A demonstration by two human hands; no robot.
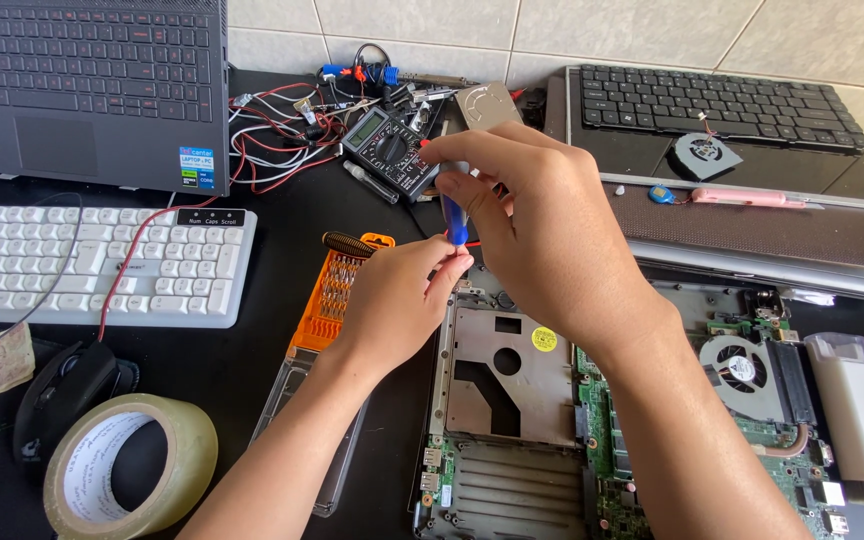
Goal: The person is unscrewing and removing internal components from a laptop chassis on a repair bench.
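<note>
Black desk top [282, 215], matte, filling most of view. Pale beige tiled wall [652, 35] along far edge, thin grey grout lines, lightly mottled glaze. Bright even daylight, soft shadows, slight glare on tiles. Cluttered surface: grey laptop [92, 90] far left, white keyboard [102, 262] below it, black mouse [62, 395] near left edge, roll of clear tape [187, 455] at lower left. Tangle of red, black and white wires [287, 125] at back centre. Second laptop [722, 110] opened flat at back right, loose small fan [707, 155] lying on it. White cleaning brush [862, 420] at far right.
</note>
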